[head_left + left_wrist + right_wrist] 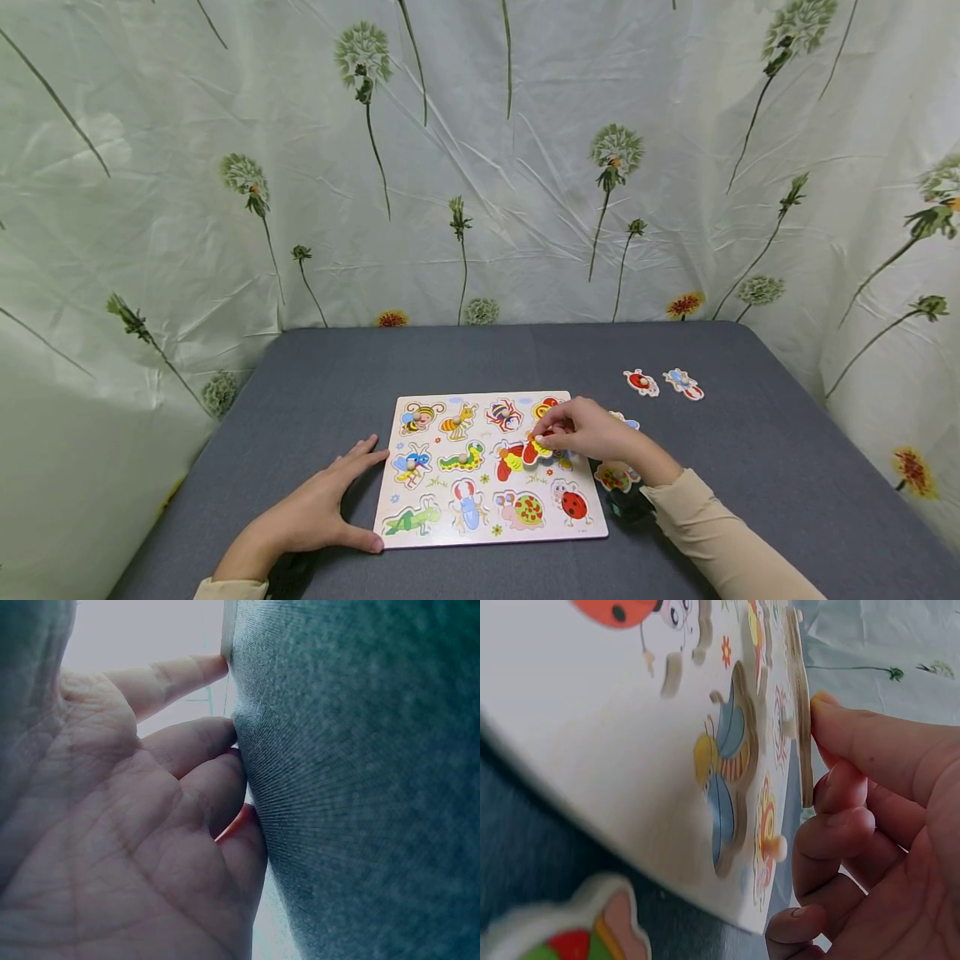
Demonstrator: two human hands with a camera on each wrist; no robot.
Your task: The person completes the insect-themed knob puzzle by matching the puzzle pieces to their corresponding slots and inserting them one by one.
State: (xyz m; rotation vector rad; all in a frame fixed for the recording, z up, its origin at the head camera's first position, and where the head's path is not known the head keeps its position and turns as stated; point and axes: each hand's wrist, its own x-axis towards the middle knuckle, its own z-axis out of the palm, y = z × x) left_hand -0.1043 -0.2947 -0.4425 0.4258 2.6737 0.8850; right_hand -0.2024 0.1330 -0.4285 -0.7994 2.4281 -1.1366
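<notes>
My right hand pinches a flat red-and-yellow insect puzzle piece between thumb and fingers, over the middle right of the wooden puzzle board. In the right wrist view the piece stands edge-on above the board. Just left of it is the matching printed red-and-yellow insect. My left hand lies spread at the board's left side, its thumb and fingertips right at the edge. Knobbed pieces sit in several recesses, among them the spider and the caterpillar.
A ladybug piece and a stag beetle piece lie at the table's right rear. Close by the board's right edge, a snail piece and a blue-edged piece are partly hidden by my right arm. A floral curtain hangs behind the table.
</notes>
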